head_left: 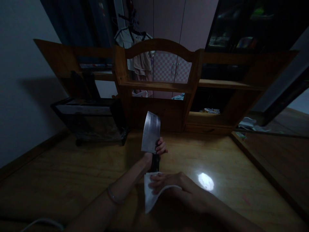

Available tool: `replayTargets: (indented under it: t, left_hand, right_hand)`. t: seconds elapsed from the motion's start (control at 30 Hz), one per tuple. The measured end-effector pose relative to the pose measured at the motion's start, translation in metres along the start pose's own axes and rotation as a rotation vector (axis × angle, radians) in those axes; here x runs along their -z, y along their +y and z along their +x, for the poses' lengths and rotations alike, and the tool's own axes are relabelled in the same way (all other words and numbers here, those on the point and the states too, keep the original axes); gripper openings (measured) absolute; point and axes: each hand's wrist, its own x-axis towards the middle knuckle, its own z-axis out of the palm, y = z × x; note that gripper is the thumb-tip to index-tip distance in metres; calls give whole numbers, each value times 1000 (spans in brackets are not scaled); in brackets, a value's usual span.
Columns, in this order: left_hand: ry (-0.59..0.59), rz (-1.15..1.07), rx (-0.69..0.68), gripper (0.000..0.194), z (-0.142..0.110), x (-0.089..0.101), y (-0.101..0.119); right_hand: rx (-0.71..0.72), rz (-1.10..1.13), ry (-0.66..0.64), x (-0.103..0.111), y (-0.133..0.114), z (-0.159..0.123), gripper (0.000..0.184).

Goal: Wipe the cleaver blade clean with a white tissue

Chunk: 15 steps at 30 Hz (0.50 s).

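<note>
A cleaver (151,132) with a broad metal blade and a black handle is held upright over the wooden desk (193,151). My left hand (161,147) grips it from behind, its fingertips curling round the blade's lower right edge just above the handle. A white cloth or tissue (150,196) hangs from my right hand (166,183), whose fingers press it at the butt of the handle. Most of the left palm is hidden behind the cleaver.
At the back stands a wooden shelf unit (159,86). On the left sits a black-framed glass case (91,119). A pale cable (44,221) lies at the near left edge. Hung clothes (141,53) and a checked cabinet (166,67) are beyond the shelf.
</note>
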Motion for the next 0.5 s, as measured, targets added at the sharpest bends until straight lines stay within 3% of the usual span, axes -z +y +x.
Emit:
replayTargets:
  t: [0.1,0.2,0.27,0.33,0.4,0.5]
  left_hand:
    - [-48,32,-34,21,-3,0,-3]
    - [-115,88,-42,29,-5,-2,-4]
    - [-134,103,-30,39,-5,-1,-3]
    - [-121,102,-12,45,-3,1,-3]
    - [-103,116,-5,51,-1,3,-3]
    - [-97,147,-6,54,-1,3,-4]
  right_hand:
    - [-180,122,106,-3,14,-4,38]
    - [-312,170,503,-3,36,-8,39]
    - [-313,190,780,0,45,-8,33]
    - [-258,144,935,6,47,-7,31]
    - [-169,46,917,10,41,-5,33]
    - [-56,-153,672,8,31,-2,38]
